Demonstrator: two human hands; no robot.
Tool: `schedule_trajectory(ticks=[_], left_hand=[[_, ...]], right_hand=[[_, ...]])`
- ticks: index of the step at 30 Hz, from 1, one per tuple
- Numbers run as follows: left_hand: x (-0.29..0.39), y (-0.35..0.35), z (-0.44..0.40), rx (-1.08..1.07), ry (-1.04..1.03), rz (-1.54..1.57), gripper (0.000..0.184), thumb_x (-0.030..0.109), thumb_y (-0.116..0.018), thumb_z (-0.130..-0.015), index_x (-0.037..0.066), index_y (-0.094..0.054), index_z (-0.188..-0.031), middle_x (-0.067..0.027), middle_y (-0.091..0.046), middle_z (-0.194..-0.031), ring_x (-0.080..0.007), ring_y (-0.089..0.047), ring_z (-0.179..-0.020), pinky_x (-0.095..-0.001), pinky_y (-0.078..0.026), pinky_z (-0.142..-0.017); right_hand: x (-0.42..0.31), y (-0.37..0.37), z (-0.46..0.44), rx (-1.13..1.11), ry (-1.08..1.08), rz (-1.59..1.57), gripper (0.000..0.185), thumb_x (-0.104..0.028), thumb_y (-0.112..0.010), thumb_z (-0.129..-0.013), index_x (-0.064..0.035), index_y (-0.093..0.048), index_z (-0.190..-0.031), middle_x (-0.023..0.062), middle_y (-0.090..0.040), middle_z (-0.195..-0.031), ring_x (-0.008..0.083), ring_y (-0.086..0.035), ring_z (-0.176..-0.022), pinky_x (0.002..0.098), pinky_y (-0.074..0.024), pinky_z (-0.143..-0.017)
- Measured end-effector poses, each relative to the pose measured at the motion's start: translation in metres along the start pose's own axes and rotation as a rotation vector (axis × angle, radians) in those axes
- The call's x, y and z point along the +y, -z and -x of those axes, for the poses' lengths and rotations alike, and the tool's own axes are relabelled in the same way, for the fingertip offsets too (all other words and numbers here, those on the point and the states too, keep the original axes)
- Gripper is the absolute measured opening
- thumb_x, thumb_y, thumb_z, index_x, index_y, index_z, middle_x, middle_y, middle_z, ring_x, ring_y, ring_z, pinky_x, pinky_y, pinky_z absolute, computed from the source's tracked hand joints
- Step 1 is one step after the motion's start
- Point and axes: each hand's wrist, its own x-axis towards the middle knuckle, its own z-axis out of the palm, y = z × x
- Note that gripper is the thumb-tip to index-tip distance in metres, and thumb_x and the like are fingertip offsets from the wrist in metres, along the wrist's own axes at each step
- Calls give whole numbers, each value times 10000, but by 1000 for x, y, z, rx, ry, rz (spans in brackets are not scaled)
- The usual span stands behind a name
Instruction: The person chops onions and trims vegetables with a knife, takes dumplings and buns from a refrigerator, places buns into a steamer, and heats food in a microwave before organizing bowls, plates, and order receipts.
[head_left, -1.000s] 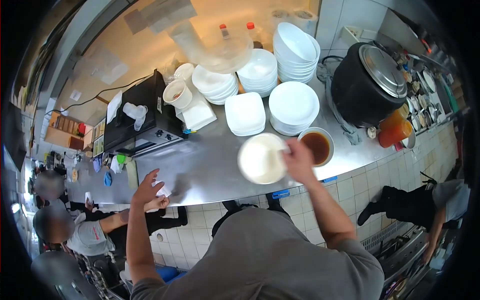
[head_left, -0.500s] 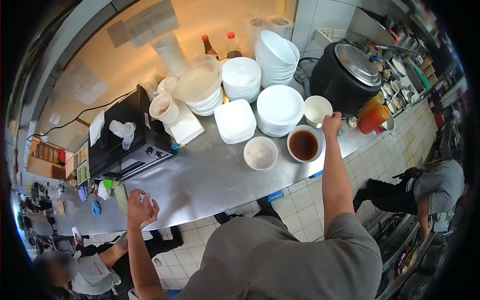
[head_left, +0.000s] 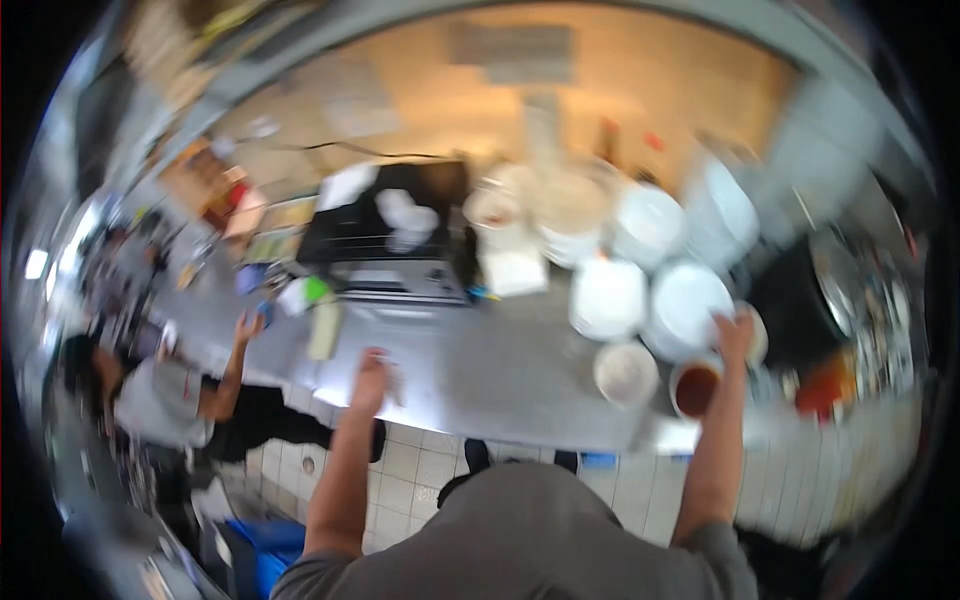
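My right hand point(head_left: 735, 335) is by the white cup point(head_left: 757, 338), overlapping its left side and close to the stack of round white plates point(head_left: 690, 308). Motion blur hides whether its fingers grip anything. Just below it stands a bowl of dark brown sauce point(head_left: 695, 390), with a whitish tub point(head_left: 626, 374) to its left. Over the front of the steel counter, my left hand point(head_left: 372, 380) is raised with curled fingers. A small pale, see-through thing point(head_left: 394, 384) shows at its fingers, too blurred to name.
Square white plates point(head_left: 608, 298) and stacked white bowls point(head_left: 648, 222) stand behind on the counter point(head_left: 480, 350). A black oven-like appliance point(head_left: 385, 235) is at left, a black pot point(head_left: 800, 290) and orange bottle point(head_left: 825, 388) at right. A co-worker point(head_left: 165, 400) stands at the left.
The view has swung left, so the counter things appear further right. My right hand has shifted left relative to the white cup. The co-worker at left now reaches an arm over the counter.
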Motion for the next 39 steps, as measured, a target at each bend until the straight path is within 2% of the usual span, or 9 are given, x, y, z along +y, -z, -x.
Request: schedule_trajectory(ticks=[4,7,13,18,23,25,29,35,39], left_hand=[[-10,-37,43,2,-29,90,293,-24,-636,-873,70,-577,-1145,-8,-582,-882,-107,-557,-804,-269,-475,-720],[-5,-29,61,53,24,105,267,-31,-655,-870,42,-591,-1120,-34,-638,-899,-126,-611,-812,-268,-503,-738],[4,7,52,241,160,568,191,45,-683,-885,95,-591,-1044,-10,-631,-911,-142,-638,-809,-329,-536,-643],[62,21,53,198,199,638,171,111,-693,-910,102,-575,-1033,12,-594,-911,-136,-629,-872,-376,-545,-669],[85,13,42,136,153,589,162,105,-683,-926,99,-565,-1037,-8,-605,-929,-144,-642,-840,-359,-574,-667],[85,8,39,130,153,568,156,99,-678,-930,97,-562,-1035,-19,-617,-945,-148,-647,-831,-347,-583,-670],[88,-9,35,124,193,540,198,111,-682,-938,86,-574,-1102,-32,-619,-964,-158,-659,-856,-357,-596,-699],[89,-19,38,112,208,570,341,129,-706,-934,56,-566,-1236,-44,-617,-958,-159,-661,-840,-331,-581,-670],[88,-23,38,98,165,519,371,116,-733,-915,45,-558,-1234,-50,-623,-929,-156,-657,-785,-308,-557,-598]], right_hand=[[-67,19,-26,-96,-329,263,418,-279,-825,-735,94,-642,-780,223,-677,-752,314,-581,-638,474,-470,-661],[-53,12,-39,-93,-132,238,377,-259,-800,-752,66,-652,-633,188,-631,-584,283,-561,-512,473,-433,-574],[-134,57,-21,56,-659,-343,351,-204,-702,-831,106,-583,-946,269,-611,-836,330,-584,-728,469,-452,-697],[-228,74,22,163,166,221,256,-150,-574,-937,91,-503,-982,223,-561,-874,347,-526,-766,434,-468,-755],[-316,23,116,-29,-57,-93,445,-190,-560,-1012,54,-465,-1372,222,-559,-1284,314,-553,-1180,408,-419,-1039],[-310,-25,150,-508,-185,-331,601,-177,-601,-997,53,-349,-1492,224,-505,-1431,280,-506,-1289,374,-375,-1099],[-321,-157,238,-783,-166,-491,82,-89,-620,-924,-51,-558,-961,36,-567,-868,122,-531,-811,320,-476,-719],[-344,-240,273,-918,-269,-456,105,-108,-634,-912,-30,-572,-945,54,-603,-857,145,-573,-802,312,-483,-705],[-389,-225,243,-764,125,-177,194,-178,-674,-915,-17,-600,-992,79,-633,-895,215,-636,-868,344,-514,-778]])
